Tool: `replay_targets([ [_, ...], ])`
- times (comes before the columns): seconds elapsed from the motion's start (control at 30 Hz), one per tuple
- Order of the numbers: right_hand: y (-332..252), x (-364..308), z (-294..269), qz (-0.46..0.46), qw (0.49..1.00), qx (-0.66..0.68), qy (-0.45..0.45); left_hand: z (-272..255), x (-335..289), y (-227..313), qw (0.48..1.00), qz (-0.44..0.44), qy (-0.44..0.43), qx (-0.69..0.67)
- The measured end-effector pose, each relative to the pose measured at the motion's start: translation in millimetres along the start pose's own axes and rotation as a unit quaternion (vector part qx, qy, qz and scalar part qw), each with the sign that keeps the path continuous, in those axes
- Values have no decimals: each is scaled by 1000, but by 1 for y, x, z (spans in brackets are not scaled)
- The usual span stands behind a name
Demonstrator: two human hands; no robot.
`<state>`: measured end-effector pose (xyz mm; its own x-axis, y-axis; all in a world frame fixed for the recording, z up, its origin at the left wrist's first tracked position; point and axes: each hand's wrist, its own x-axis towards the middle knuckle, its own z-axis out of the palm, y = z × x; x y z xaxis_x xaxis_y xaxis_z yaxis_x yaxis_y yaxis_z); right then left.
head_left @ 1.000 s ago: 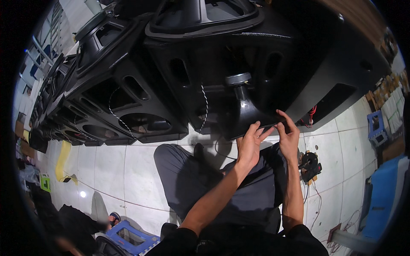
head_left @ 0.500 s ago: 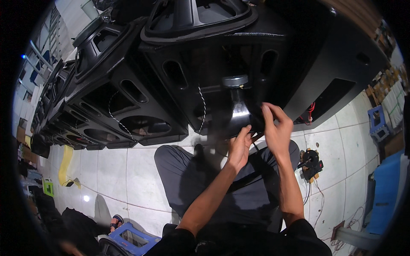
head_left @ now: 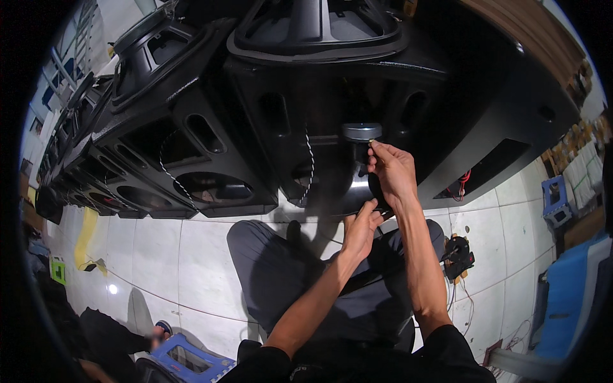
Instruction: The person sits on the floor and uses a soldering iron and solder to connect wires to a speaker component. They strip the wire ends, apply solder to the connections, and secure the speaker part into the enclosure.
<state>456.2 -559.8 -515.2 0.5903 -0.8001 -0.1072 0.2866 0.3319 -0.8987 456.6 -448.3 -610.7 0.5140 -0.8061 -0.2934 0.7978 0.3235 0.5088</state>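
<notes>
A black horn (head_left: pixel 361 185) stands upright in front of my lap, with a round silver driver (head_left: pixel 363 132) on top. Around the horn's lower rim, near my knees, my left hand (head_left: pixel 361 231) is closed, thumb on the glossy black face. My right hand (head_left: pixel 393 171) reaches up to the driver. Its thumb and index finger pinch a small pale tab at the driver's right edge, and the fingertips cover most of it. Directly behind is an open black speaker cabinet (head_left: pixel 271 156), with a twisted black-and-white wire (head_left: pixel 311 159) hanging from it.
More black cabinets (head_left: pixel 153 140) run in a row to the left. Large woofers (head_left: pixel 319 41) rest on their tops. Red wires (head_left: pixel 463 182) show in the right cabinet's opening. A black corded tool (head_left: pixel 458 255) lies by my right knee. A blue stool (head_left: pixel 191 357) and a person's leg are lower left.
My right hand has moved up and left from beside the horn to the driver's edge, where its fingers now pinch. My left hand keeps its hold low on the horn. The view has shifted slightly.
</notes>
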Motion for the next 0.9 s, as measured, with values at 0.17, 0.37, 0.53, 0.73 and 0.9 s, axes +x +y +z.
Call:
replay_targets([
  [0.17, 4, 3, -3, -24, 999, -24, -25, 7, 1, -5, 1000, 1, 13, -24],
  [0.37, 20, 0, 7, -95, 995, -28, 24, -13, 7, -14, 999, 4, 52, 6],
  [0.53, 24, 0, 12, -103, 988, -84, 72, 2, -2, -8, 999, 21, 40, -12],
  [0.73, 12, -8, -3, -35, 999, -13, 11, 5, -4, 4, 999, -16, -23, -34],
  [0.9, 16, -57, -15, -121, 968, -192, 106, -12, -6, 8, 1000, 12, -24, -5],
])
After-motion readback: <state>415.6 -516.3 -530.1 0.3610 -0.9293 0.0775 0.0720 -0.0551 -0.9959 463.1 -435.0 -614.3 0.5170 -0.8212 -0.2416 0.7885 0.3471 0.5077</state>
